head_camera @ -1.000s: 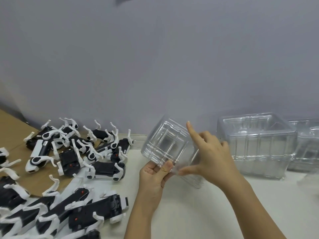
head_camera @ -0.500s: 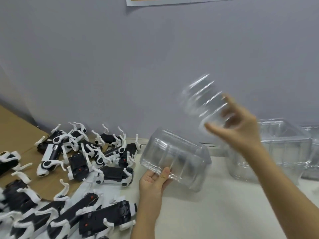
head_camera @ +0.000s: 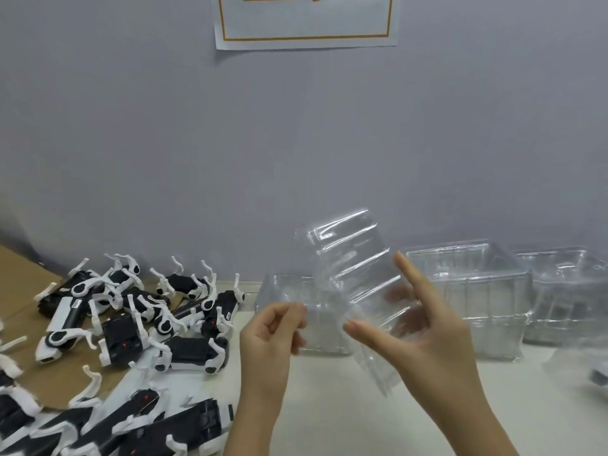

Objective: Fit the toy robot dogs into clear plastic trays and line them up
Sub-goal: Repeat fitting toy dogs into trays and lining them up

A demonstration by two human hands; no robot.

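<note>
The right hand [head_camera: 427,334] holds a clear tray [head_camera: 352,264] up off the counter [head_camera: 329,416]. The tray is tilted, with the thumb on its near side, the other fingers showing through the plastic and the forefinger straight. The left hand [head_camera: 269,330] is half curled just in front of a second tray [head_camera: 316,334] on the counter; it is too blurred to tell whether it pinches the rim. Toy dogs [head_camera: 131,324] lie heaped to the left, partly on brown cardboard [head_camera: 19,281]. Stacked trays [head_camera: 477,291] stand by the wall on the right.

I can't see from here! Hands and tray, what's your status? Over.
Right hand grips clear tray, tilted, in the air. Left hand curled at its edge, hold unclear. Tray empty; toy dogs piled to the left. Nothing blocking.
</note>
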